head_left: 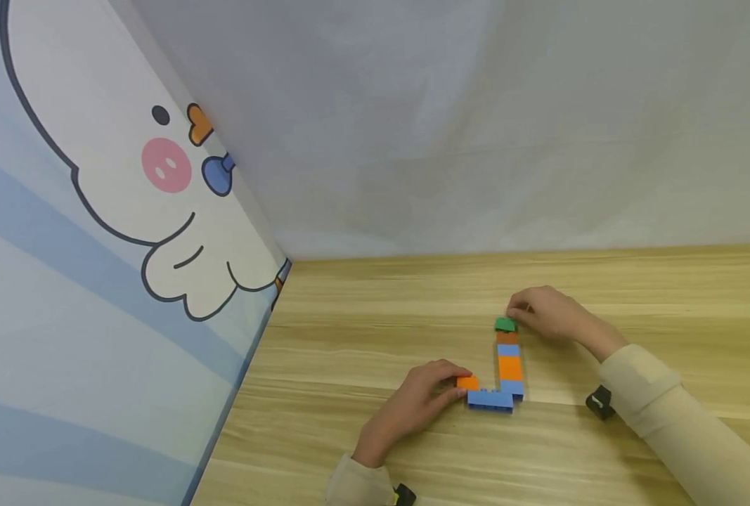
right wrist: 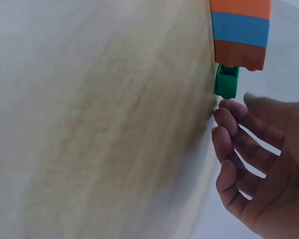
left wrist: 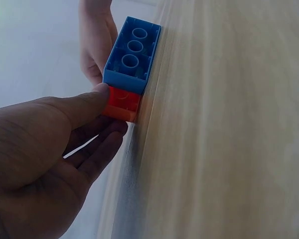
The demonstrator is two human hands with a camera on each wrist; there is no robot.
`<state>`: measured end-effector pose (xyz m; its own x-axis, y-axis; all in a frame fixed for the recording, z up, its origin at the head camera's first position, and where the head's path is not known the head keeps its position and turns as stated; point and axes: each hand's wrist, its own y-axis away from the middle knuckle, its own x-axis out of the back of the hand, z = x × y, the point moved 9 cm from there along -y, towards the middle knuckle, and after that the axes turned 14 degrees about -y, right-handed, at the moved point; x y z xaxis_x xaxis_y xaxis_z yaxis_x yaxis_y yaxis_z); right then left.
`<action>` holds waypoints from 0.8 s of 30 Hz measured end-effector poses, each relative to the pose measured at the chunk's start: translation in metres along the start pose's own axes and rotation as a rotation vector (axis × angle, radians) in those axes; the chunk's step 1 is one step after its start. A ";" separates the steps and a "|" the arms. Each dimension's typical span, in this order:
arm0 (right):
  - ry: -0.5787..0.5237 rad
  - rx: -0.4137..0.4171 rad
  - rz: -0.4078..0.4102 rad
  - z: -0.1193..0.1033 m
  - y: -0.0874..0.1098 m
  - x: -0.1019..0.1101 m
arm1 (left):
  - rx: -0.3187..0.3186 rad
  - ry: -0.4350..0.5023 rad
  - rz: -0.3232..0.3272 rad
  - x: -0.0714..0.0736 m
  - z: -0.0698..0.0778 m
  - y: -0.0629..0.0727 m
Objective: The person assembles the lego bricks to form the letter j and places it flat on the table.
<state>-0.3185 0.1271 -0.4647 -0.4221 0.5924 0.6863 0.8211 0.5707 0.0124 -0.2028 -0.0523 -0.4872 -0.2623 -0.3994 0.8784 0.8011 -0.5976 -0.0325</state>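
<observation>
Interlocking toy bricks form an L-like shape on the table. My left hand [head_left: 415, 402] pinches a small orange brick [head_left: 467, 383] at its left end, thumb on one side and fingers on the other. That brick joins a long blue brick [head_left: 490, 401], whose hollow underside faces the left wrist camera. From there a column runs away from me: blue [head_left: 512, 388], orange [head_left: 509, 367], light blue [head_left: 508, 349] and brown [right wrist: 239, 54]. A green brick [right wrist: 226, 82] sits at the far end. Beside it is my right hand [head_left: 552, 314], fingers loosely bent, fingertips just off the green brick.
The bricks lie on a wood-grain table [head_left: 349, 316]. A pale curtain-like wall [head_left: 476, 140] rises at its back edge, and a panel with a cartoon figure [head_left: 115, 140] stands along the left. Black wrist devices [head_left: 600, 403] show under both sleeves.
</observation>
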 end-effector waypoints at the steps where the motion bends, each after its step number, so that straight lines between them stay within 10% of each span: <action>1: -0.007 -0.006 -0.002 0.001 0.000 0.000 | 0.000 -0.002 0.002 0.000 0.000 0.000; 24: -0.026 0.022 0.033 0.001 0.007 -0.001 | -0.002 0.022 -0.008 -0.002 -0.004 0.000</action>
<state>-0.3122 0.1311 -0.4662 -0.4051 0.6255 0.6669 0.8260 0.5630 -0.0263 -0.2045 -0.0537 -0.4911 -0.2808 -0.4095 0.8680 0.7976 -0.6026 -0.0263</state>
